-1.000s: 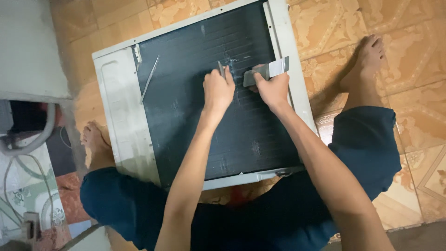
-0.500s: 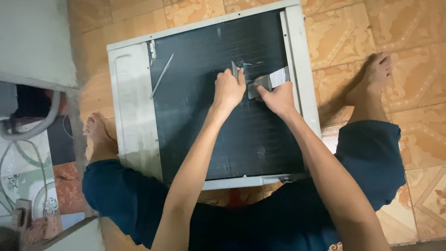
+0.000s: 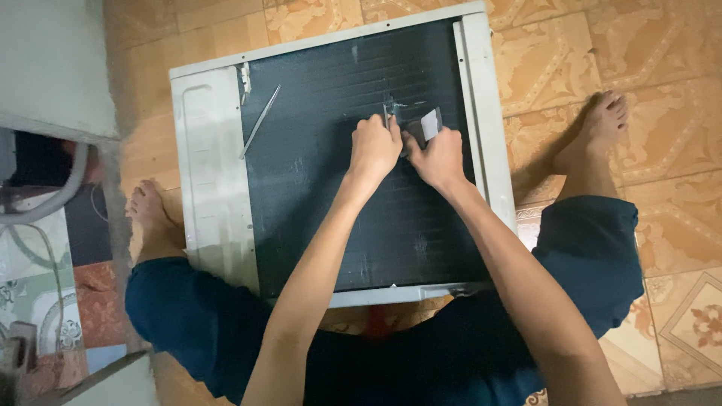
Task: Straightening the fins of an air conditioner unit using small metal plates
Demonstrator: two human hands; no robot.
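I see a dark, matt panel of fine metal fins [image 3: 338,188], ribbed in thin lines, with a scuffed, paler scratched patch near my hands. Its frame [image 3: 214,203] looks like painted sheet metal, off-white, smooth and dull. A thin metal rod [image 3: 260,120] lying on the fins has a faint grey sheen. My right hand [image 3: 438,158] pinches a small grey tool [image 3: 430,122], matt. The floor [image 3: 662,53] is glossy patterned tile, orange-brown. My trousers [image 3: 594,256] are soft dark-blue cloth.
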